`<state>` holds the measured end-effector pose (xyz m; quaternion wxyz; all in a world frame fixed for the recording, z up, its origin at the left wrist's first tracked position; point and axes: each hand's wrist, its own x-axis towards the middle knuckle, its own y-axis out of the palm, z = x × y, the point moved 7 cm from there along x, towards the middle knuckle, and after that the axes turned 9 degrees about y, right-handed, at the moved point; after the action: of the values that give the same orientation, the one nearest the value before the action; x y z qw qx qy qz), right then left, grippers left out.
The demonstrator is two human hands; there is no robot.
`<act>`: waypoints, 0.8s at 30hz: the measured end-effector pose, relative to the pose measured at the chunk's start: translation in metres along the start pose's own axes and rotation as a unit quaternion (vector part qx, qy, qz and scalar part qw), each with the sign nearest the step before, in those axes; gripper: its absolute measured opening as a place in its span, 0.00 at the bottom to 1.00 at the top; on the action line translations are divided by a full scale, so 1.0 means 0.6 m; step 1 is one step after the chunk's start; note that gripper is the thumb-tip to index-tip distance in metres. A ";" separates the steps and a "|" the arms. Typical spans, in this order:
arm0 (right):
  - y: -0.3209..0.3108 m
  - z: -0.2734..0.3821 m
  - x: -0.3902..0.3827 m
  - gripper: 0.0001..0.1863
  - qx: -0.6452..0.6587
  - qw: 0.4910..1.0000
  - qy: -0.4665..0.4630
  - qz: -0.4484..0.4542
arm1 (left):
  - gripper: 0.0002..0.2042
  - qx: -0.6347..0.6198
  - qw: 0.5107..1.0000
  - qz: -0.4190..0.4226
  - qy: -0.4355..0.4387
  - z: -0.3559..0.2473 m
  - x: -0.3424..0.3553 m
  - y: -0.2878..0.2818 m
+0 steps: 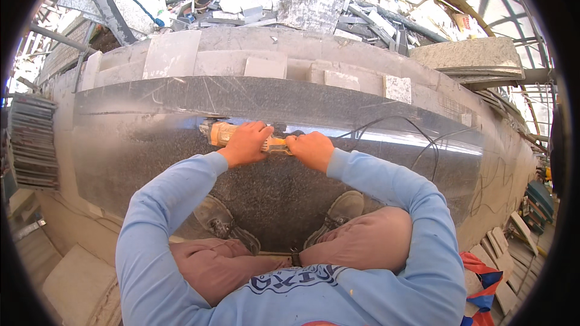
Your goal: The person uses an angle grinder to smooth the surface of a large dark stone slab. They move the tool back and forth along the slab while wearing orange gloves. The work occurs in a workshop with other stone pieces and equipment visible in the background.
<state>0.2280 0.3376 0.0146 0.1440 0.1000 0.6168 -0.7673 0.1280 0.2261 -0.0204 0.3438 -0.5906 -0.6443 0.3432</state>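
My left hand (246, 143) is wrapped round the body of a yellow angle grinder (221, 133), just behind its metal head. My right hand (310, 151) grips the grinder's rear end. The tool lies sideways with its head to the left, at a long dark speckled stone slab (133, 163), along a shiny band near the far edge; whether its disc touches the stone I cannot tell. A black cord (436, 152) loops over the slab to the right. My feet, in shoes (214, 214), rest on the slab's near part.
Pale offcuts (270, 67) line the ledge behind the slab, with rubble (241, 6) beyond. Stacked tiles (33, 139) stand at left, boards (465, 54) lie at back right. Scaffold poles (63, 39) frame the sides; a red and blue strap (483, 284) is at lower right.
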 end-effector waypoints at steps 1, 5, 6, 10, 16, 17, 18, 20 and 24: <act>-0.005 0.003 0.001 0.08 0.004 1.000 0.003 0.004 | 0.33 0.000 1.000 -0.001 -0.003 0.003 0.000 0.002; -0.030 -0.012 -0.022 0.08 -0.002 1.000 0.007 0.019 | 0.33 -0.013 1.000 -0.024 0.010 -0.021 0.017 -0.003; -0.040 -0.022 -0.034 0.08 -0.008 1.000 0.015 0.021 | 0.33 -0.015 0.999 -0.038 0.020 -0.030 0.030 -0.005; -0.039 -0.046 -0.058 0.11 -0.014 0.999 0.036 0.026 | 0.33 -0.021 1.000 -0.013 0.016 -0.055 0.056 -0.002; -0.021 -0.037 -0.020 0.07 0.004 1.000 0.010 0.006 | 0.33 -0.006 1.000 0.000 0.004 -0.021 0.040 0.001; -0.012 -0.030 -0.010 0.07 0.010 1.000 0.005 -0.004 | 0.33 -0.008 1.000 0.005 0.001 -0.010 0.033 0.003; -0.005 -0.022 -0.001 0.07 0.015 1.000 0.001 -0.014 | 0.33 -0.009 1.000 0.009 -0.002 -0.003 0.029 0.002; -0.008 -0.018 0.006 0.07 0.019 1.000 -0.005 -0.019 | 0.34 -0.002 1.000 0.015 -0.007 0.005 0.020 -0.001; -0.039 -0.019 -0.012 0.07 0.009 1.000 0.007 0.022 | 0.34 -0.007 1.000 -0.019 0.013 -0.013 0.028 -0.009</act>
<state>0.2264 0.3540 0.0360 0.1552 0.1200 0.6084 -0.7690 0.1306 0.2425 -0.0113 0.3545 -0.5852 -0.6530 0.3248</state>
